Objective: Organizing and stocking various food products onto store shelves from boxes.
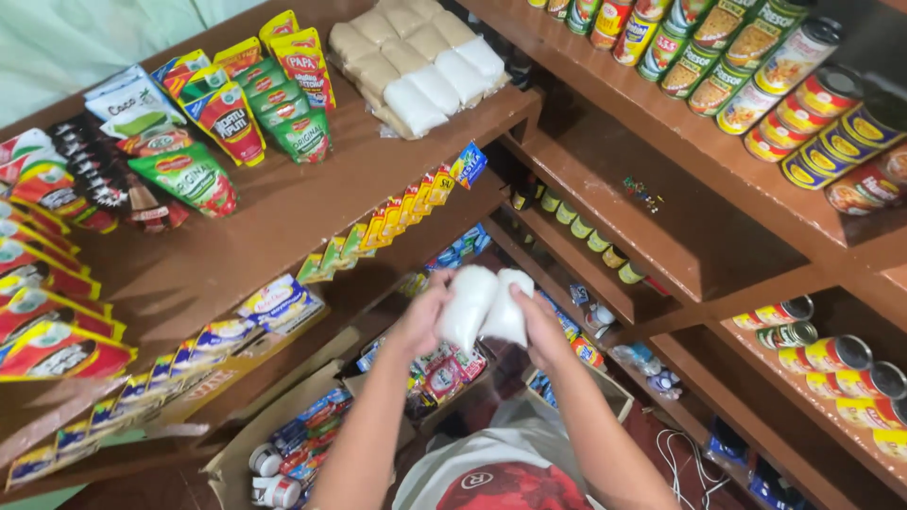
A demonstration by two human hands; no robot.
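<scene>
Left hand (422,316) clamped on white bag (469,304), right hand (539,326) on second bag (507,307). Soft, bulging; loose grip could drop either into boxes (283,425) below shelf (283,227) edge.

Sauce pouches (227,118), cans (822,104) — brown shelves (312,208)

Shelves (283,227) are brown painted wood, kind of a dull sheen where the light hits. The two bags (487,307) in the left hand (420,321) and right hand (540,331) are thin clear plastic, soft and smooth, with white grainy stuff inside. Same plastic on the bag stack (416,61) up top. The pouches (227,118) are glossy printed foil-plastic. Cans (803,90) are shiny metal with slick paper labels. The box (274,420) below is matt brown cardboard.
</scene>
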